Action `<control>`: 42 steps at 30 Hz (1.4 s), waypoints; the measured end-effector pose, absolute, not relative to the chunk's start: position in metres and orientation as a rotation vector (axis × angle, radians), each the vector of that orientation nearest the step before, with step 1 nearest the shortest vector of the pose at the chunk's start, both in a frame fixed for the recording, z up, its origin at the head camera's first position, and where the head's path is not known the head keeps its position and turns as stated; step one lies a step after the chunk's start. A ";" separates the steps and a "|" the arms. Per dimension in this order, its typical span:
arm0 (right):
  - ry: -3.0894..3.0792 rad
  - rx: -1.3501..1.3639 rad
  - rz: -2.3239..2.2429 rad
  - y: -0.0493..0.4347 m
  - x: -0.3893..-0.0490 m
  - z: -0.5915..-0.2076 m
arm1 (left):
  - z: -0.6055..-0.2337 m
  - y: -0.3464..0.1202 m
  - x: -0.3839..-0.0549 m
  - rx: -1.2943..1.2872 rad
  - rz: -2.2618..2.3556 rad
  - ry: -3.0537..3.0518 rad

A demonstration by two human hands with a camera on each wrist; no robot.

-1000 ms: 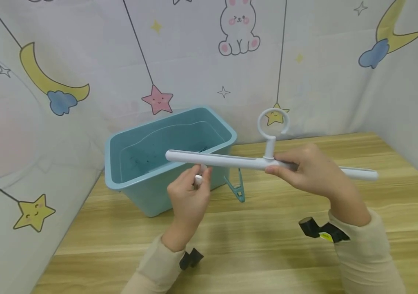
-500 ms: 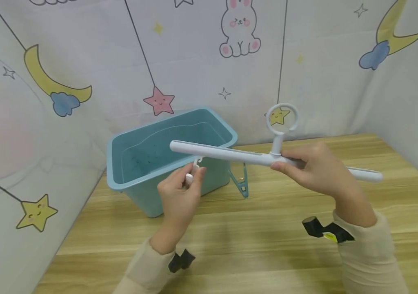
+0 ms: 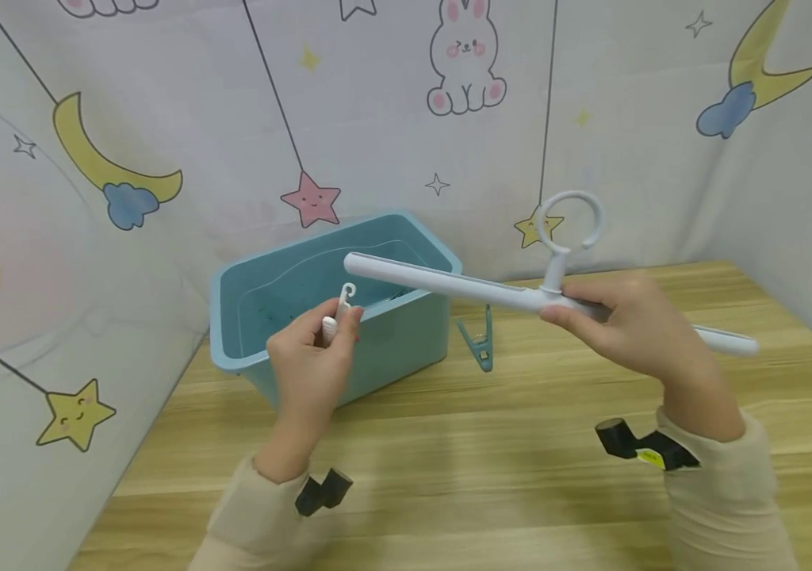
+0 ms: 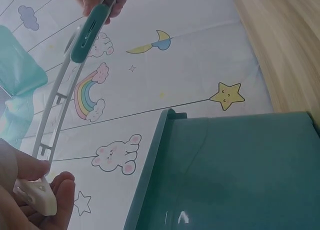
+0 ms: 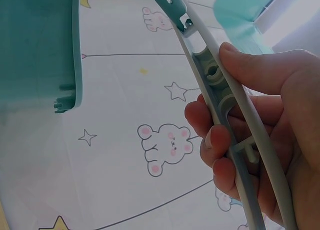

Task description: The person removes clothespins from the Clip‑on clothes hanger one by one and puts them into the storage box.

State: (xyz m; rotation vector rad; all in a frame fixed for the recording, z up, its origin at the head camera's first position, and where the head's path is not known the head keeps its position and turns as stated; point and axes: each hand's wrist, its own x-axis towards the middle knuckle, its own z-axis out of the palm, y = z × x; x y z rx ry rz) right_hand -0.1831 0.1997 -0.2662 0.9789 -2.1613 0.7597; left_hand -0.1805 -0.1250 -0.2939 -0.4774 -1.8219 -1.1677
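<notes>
My right hand (image 3: 630,329) grips a white hanger bar (image 3: 442,281) near its middle, beside the open ring hook (image 3: 570,198). The bar is held in the air, its left end higher than its right. Seen from the right wrist, thumb and fingers (image 5: 215,140) close on its slotted frame. A teal clip (image 3: 479,342) hangs below the bar, and the left wrist view shows the clip (image 4: 92,34) along the frame. Between thumb and fingers, my left hand (image 3: 309,365) pinches a small white piece with a hooked tip (image 3: 347,297), apart from the bar.
A teal plastic bin (image 3: 384,337) stands at the back left, close behind my left hand, with small dark things inside. The wooden table (image 3: 520,476) lies under both arms. A printed white cloth (image 3: 377,103) hangs behind and along both sides.
My left hand has drawn left with the small white piece, away from the bar, and its hooked tip now shows. The right hand, bar and teal clip have shifted slightly right; the bar's left end rose.
</notes>
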 end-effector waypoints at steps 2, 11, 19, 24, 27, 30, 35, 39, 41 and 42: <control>-2.157 0.979 0.762 0.201 -0.183 -0.266 | -0.290 -0.129 -0.181 -0.450 -1.198 -1.844; -2.157 0.968 0.763 0.202 -0.182 -0.265 | -0.278 -0.144 -0.186 -0.306 -1.262 -1.963; -2.193 0.943 0.761 0.203 -0.180 -0.265 | -0.272 -0.151 -0.196 -0.224 -1.367 -2.040; -2.189 0.947 0.768 0.205 -0.180 -0.264 | -0.265 -0.154 -0.203 -0.119 -1.409 -2.106; -2.182 0.956 0.770 0.206 -0.180 -0.264 | -0.261 -0.156 -0.208 -0.071 -1.414 -2.146; -2.184 0.958 0.769 0.206 -0.180 -0.263 | -0.259 -0.158 -0.212 -0.042 -1.430 -2.168; -2.200 0.952 0.763 0.205 -0.180 -0.263 | -0.260 -0.162 -0.219 -0.014 -1.449 -2.181; -2.210 0.946 0.761 0.205 -0.180 -0.263 | -0.260 -0.163 -0.223 0.016 -1.441 -2.233; -2.211 0.945 0.757 0.205 -0.180 -0.263 | -0.260 -0.163 -0.225 0.030 -1.440 -2.270; -2.211 0.945 0.756 0.205 -0.180 -0.263 | -0.260 -0.163 -0.226 0.039 -1.440 -2.293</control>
